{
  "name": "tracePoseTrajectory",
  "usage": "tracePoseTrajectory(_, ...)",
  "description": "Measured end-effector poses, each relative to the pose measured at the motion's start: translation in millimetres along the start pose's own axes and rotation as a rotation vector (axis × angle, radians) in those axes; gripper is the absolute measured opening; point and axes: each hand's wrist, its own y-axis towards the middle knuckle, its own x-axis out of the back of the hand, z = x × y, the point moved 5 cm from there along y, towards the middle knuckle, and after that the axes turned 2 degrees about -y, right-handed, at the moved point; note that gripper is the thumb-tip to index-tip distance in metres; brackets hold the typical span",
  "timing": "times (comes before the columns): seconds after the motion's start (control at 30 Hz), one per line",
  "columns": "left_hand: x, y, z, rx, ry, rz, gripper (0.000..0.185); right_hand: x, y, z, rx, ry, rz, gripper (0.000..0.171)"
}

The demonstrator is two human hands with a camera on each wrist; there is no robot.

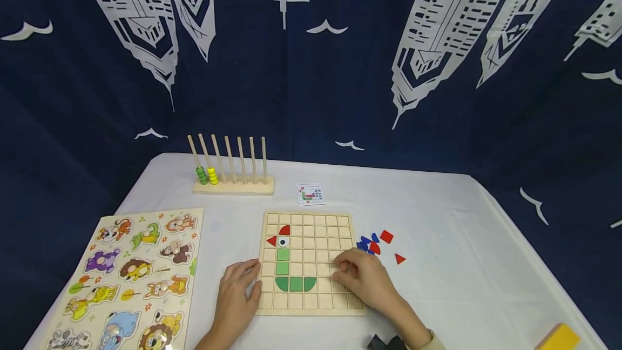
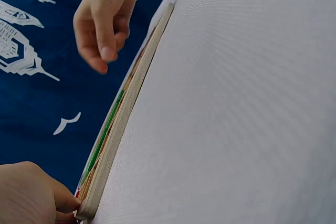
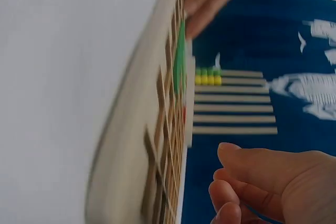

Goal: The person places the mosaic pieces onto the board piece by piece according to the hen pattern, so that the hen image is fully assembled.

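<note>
The board point(image 1: 323, 255) lies on the tabletop point(image 1: 447, 220). Relaxed, the left hand point(image 1: 235, 291) touches its left edge; the right hand point(image 1: 367, 278), loosely bent above it, grasps nothing visible. A careless turn could scatter the blue pieces point(image 1: 362, 245) (they lie very near).

I'm using two hands point(image 1: 234, 296) over one grid board point(image 1: 309, 228). It's holding three green squares point(image 1: 296, 284), two green quarter-rounds point(image 1: 309, 284), one red quarter-round point(image 1: 284, 230), one red triangle point(image 1: 272, 241) and one eye tile point(image 1: 283, 242). On the right, three loose red pieces point(image 1: 386, 236) are lying, with several blue pieces point(image 1: 375, 237) partly hidden. Far off I'm seeing seven rods point(image 1: 264, 160) and one card point(image 1: 310, 194); left, one animal board point(image 1: 138, 285); near right, one yellow block point(image 1: 560, 338).
</note>
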Motion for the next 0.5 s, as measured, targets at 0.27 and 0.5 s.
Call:
tracePoseTrajectory(0.27, -0.4, -0.4, 1.1, -0.005, 0.005, -0.009, 0.034, 35, -14, -43, -0.188, -0.033, -0.039, 0.024)
tracePoseTrajectory(0.5, -1.3, -0.3, 1.6, -0.010, -0.001, -0.013, 0.034, 31, -21, -64, -0.328, -0.046, 0.061, 0.029)
